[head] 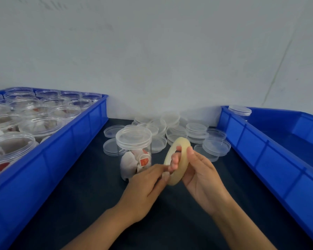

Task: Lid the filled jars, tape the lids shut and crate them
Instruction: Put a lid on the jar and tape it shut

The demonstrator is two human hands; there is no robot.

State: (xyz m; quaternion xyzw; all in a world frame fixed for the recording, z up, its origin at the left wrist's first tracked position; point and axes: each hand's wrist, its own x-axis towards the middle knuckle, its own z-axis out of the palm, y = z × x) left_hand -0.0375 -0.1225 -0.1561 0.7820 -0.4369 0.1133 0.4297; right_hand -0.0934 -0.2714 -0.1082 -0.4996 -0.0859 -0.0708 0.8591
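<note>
Dark table (76, 204) ran up to a pale wall. Right hand (201, 179) held the tape roll (178, 160) w/ fingers thru its hole; left hand (145, 186) pinched at its edge. Lidded jar (134, 152) stood just left of the roll, loose lids (196, 131) behind. Left crate (65, 150) held open filled jars (13, 141); right crate (271, 152) held one lidded jar (239, 110).

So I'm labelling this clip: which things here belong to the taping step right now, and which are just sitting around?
In use:
tape roll, gripped by the right hand
left hand, picking at the roll's edge
lidded jar on the mat

Sitting by:
loose lids
left crate of unlidded jars
right crate holding one lidded jar
</note>
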